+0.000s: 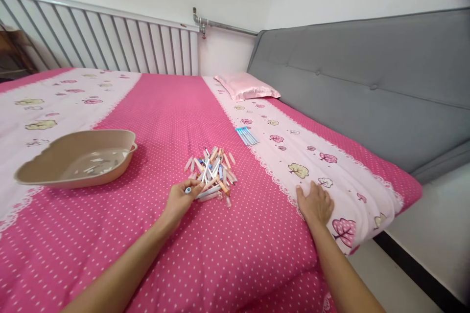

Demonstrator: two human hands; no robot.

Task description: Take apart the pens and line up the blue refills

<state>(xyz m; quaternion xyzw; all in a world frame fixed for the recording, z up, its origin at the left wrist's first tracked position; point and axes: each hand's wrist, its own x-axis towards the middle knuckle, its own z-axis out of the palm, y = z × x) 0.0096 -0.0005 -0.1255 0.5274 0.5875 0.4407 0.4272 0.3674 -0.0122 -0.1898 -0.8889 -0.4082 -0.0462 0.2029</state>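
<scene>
A loose pile of pens [213, 171] in white, pink, orange and blue lies on the pink bedspread. At its near left edge, my left hand [182, 198] has its fingers closed on a pen; the pen's round blue-grey end [188, 190] pokes out by the thumb. My right hand [316, 201] lies palm down on the pale printed strip of the bedspread, fingers apart, with nothing in it. Between the pile and the pillow, several blue pens [247, 136] are lined up side by side.
To the left stands a beige plastic basin [75, 176] with small white scraps inside. A pink pillow [247, 86] rests at the far side. The grey padded headboard [360, 63] runs along the right, and a white radiator [110, 39] is at the back. The bed's edge [370, 242] drops off at lower right.
</scene>
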